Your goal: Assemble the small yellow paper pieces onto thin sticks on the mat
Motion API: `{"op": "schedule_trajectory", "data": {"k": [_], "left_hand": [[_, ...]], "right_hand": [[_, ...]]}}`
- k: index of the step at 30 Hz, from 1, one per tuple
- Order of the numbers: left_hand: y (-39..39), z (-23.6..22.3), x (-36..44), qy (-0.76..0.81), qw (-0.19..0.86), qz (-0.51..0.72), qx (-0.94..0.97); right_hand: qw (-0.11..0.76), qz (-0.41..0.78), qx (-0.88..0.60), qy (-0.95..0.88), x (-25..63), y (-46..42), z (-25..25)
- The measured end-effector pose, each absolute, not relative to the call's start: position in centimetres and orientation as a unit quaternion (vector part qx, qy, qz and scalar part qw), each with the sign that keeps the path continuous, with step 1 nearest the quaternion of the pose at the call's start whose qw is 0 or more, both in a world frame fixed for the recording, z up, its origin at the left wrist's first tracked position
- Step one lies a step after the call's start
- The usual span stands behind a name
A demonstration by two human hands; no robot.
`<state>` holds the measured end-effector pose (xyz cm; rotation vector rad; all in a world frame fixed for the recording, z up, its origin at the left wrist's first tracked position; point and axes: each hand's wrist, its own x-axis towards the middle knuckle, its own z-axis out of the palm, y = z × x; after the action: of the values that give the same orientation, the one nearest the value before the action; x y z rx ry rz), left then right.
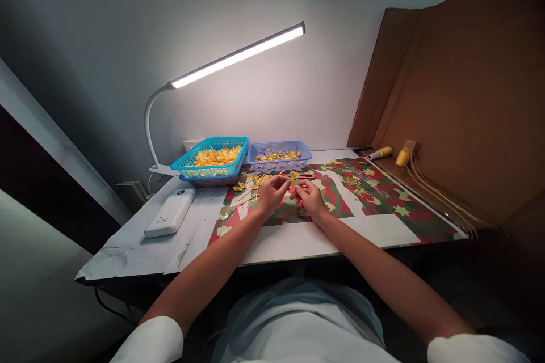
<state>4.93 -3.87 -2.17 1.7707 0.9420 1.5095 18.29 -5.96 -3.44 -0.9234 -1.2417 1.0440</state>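
Note:
In the head view, a small gold, flower-like piece (pixel 293 176) is pinched between my two hands above the camouflage-patterned cover. My left hand (pixel 272 193) is closed, thumb and fingertips on the left side of the piece. From the right, my right hand (pixel 311 198) is closed on its lower part. The fingers hide some of the piece, so its exact kind is unclear. Just beyond my left hand lie loose gold pieces (pixel 257 181) with thin stems. A dark red, slim tool (pixel 307 177) rests behind the right hand, partly covered.
A turquoise basket (pixel 187 172) of yellow strips stands back left, beside a purple basket (pixel 279 165) with gold pieces. A white power bank (pixel 170 213) sits on the left. A lit lamp (pixel 238 58) overhangs the table. Cardboard (pixel 464 91) walls the right, near a yellow-wrapped roll (pixel 380 153).

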Motion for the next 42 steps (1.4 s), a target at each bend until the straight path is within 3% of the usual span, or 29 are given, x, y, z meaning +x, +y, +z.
{"op": "schedule_trajectory", "data": {"k": [11, 31, 42], "left_hand": [[-4.34, -2.0, 5.13, 0.363, 0.281, 0.581, 0.672], [-3.61, -1.96, 4.83, 0.367, 0.363, 0.547, 0.659], [-3.49, -1.65, 5.06, 0.357, 0.457, 0.537, 0.613]], "right_hand": [[0.592, 0.412, -0.401, -0.564, 18.4, -6.14, -3.34], [0.587, 0.423, -0.397, -0.565, 18.36, -6.54, -3.09], [0.599, 0.422, -0.394, -0.555, 18.39, -6.82, -2.73]]}}
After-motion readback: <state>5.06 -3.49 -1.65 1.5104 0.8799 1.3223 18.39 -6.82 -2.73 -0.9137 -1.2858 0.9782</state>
